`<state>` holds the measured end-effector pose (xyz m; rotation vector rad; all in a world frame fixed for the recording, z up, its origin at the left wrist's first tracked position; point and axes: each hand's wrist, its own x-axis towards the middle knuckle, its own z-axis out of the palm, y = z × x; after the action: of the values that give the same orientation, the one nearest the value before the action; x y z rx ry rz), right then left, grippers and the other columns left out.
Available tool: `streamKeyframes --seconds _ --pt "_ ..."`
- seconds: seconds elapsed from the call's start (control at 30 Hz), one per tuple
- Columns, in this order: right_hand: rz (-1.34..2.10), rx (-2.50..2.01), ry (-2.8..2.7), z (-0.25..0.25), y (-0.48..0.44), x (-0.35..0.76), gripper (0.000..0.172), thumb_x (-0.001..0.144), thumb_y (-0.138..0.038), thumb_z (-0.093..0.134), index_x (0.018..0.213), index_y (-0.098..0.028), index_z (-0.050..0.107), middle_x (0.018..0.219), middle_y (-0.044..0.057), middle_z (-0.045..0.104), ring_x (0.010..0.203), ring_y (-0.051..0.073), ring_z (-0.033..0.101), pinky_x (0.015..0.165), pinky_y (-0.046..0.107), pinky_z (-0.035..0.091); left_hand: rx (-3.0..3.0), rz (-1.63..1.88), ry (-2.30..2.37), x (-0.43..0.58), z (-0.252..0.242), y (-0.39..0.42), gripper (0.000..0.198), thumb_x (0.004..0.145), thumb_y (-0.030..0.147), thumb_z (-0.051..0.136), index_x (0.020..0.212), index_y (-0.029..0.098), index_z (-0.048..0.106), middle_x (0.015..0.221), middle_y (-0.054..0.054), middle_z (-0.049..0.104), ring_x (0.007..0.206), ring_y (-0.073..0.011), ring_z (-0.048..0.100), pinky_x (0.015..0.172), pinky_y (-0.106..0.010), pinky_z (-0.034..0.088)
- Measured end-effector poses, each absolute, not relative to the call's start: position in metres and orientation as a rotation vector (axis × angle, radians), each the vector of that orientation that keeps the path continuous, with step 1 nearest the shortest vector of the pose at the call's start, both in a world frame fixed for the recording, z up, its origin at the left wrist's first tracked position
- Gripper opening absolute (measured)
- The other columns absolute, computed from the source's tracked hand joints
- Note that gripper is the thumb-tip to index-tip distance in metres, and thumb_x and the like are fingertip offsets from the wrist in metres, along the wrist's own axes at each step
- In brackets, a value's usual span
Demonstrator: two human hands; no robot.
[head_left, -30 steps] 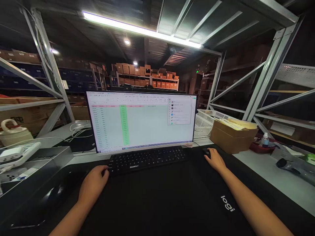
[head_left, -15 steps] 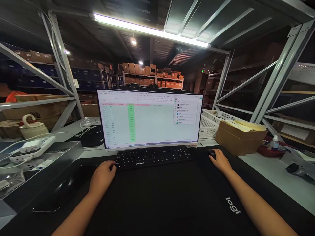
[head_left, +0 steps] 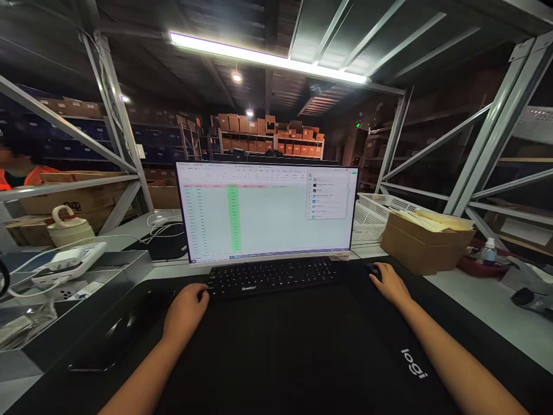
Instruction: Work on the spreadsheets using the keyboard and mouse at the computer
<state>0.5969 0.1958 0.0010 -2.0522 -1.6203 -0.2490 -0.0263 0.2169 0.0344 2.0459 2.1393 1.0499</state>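
Note:
My right hand lies over a black computer mouse, most of which is hidden under the palm and fingers. At the left end of the black keyboard rests my left hand, loosely bent, with a gap between thumb and forefinger and nothing visible in it. Its other fingertips are hard to make out against the dark mat. Behind the keyboard stands a monitor with a spreadsheet that has one green column. A small list window is open at the screen's upper right. Both forearms lie across the large black desk mat.
A cardboard box of papers and white baskets stand right of the monitor, a spray bottle beyond. A grey tray, a power strip and a cream flask are at left. A person in an orange vest is far left.
The whole view has shifted slightly right and down in the frame, and more of the person at far left shows. Both hands keep their places at the keyboard and mouse.

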Motion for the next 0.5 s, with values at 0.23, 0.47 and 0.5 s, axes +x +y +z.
streamKeyframes --seconds 0.23,0.47,0.5 --pt "-0.236 -2.061 -1.631 0.004 0.194 0.594 0.047 0.094 -0.045 0.046 0.135 -0.028 0.060 0.137 0.010 0.057 0.120 0.025 0.063 0.099 0.039 0.050 2.057 1.087 2.122 -0.025 0.035 0.216 0.040 0.084 0.036 0.039 0.099 0.019 0.072 0.116 -0.011 0.075 0.107 -0.0274 0.069 0.096 -0.039 0.053" --pt "-0.248 -2.033 -1.644 -0.004 0.196 0.603 0.053 0.090 -0.049 0.043 0.131 -0.023 0.063 0.133 0.015 0.059 0.117 0.030 0.064 0.098 0.045 0.052 2.054 1.134 2.098 -0.019 0.039 0.209 0.032 0.085 0.027 0.043 0.096 0.019 0.071 0.110 -0.010 0.075 0.105 -0.0249 0.068 0.098 -0.037 0.052" --pt "-0.262 -2.012 -1.648 -0.009 0.200 0.609 0.055 0.089 -0.051 0.043 0.130 -0.022 0.064 0.132 0.016 0.060 0.116 0.031 0.065 0.096 0.046 0.053 2.059 1.131 2.089 -0.018 0.039 0.208 0.031 0.085 0.025 0.043 0.097 0.018 0.072 0.110 -0.012 0.075 0.105 -0.0256 0.068 0.098 -0.038 0.052"
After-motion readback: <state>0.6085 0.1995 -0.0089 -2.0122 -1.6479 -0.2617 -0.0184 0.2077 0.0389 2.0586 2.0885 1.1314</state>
